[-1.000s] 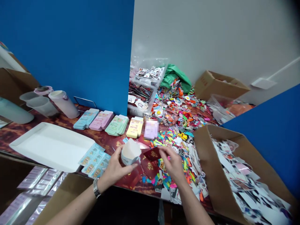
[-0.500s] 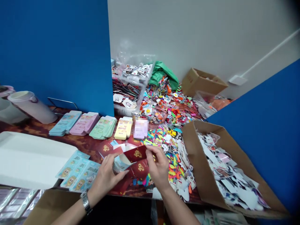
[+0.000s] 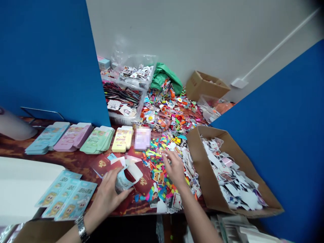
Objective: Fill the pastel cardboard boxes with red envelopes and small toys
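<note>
My left hand point(image 3: 110, 192), with a metal watch on its wrist, grips a light blue paper box point(image 3: 124, 182) whose top is open, with something dark red inside. My right hand point(image 3: 175, 168) is over the pile of small colourful pieces point(image 3: 162, 165); its fingertips are near a small sticker, and whether they pinch anything is too small to tell. Dark red booklets point(image 3: 145, 179) lie beside and behind the box. Three flat light blue packets point(image 3: 73, 199) overlap to the left of my left hand.
Stacks of blue, pink, green and yellow boxes point(image 3: 123, 140) stand in a row behind. A cardboard box point(image 3: 199, 162) of cut-outs is at right. Clear bins point(image 3: 140, 111), a green bag point(image 3: 164, 76) and a smaller carton point(image 3: 206, 89) sit farther back.
My right hand has let go of the dark red booklet and moved right over the colourful pieces. The dark red item now sits lower in the blue box. The view has shifted right.
</note>
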`<state>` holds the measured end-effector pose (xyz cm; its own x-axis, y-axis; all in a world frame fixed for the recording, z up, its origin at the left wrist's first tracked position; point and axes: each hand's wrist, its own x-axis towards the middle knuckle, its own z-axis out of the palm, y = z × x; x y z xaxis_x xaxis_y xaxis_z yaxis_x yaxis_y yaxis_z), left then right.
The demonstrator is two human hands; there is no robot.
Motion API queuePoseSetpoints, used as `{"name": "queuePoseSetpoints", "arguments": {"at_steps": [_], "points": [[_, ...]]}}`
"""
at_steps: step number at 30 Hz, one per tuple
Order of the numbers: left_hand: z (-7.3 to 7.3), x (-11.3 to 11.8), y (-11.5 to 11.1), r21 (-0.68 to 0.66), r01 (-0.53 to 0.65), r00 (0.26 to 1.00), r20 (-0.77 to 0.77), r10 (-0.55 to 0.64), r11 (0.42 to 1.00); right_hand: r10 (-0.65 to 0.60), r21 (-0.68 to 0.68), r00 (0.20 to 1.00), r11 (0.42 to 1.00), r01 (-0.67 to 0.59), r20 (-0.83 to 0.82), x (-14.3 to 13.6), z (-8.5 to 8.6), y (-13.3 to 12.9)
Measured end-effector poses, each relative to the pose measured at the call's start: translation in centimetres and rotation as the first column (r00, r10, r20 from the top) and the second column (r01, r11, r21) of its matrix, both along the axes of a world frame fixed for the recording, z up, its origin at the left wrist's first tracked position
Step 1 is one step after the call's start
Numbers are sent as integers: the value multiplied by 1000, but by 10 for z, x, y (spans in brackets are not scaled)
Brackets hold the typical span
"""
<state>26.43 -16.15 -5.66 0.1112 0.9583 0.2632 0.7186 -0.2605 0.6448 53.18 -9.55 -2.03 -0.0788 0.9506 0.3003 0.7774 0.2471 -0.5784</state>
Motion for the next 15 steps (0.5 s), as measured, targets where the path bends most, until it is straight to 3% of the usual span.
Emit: {"name": "queuePoseSetpoints", "arguments": {"at_steps": [2,4,6,10,12,15], "points": [[0,1,0,-7,14,1000,-7,-14,1000,-92,-86,964,990,116,248,30,-13,19],[0,4,-1,-1,26,1000,-15,-26,1000,-94,-120,945,983,138,314,50,-23,30],[1,6,-2,1,28,999,-22,-28,1000,-74,-124,953,986,114,295,58,-25,34],[3,7,-1,-35,24,1000,-7,-24,999,-48,-113,972,991,76,229,57,-11,30],[3,8,-1,-53,21,1000,-5,-21,998,7,-155,983,988,21,182,51,-6,26],[2,12,0,-66,27,999,-21,-29,997,116,-270,974,961,-60,197,39,-14,23]]}}
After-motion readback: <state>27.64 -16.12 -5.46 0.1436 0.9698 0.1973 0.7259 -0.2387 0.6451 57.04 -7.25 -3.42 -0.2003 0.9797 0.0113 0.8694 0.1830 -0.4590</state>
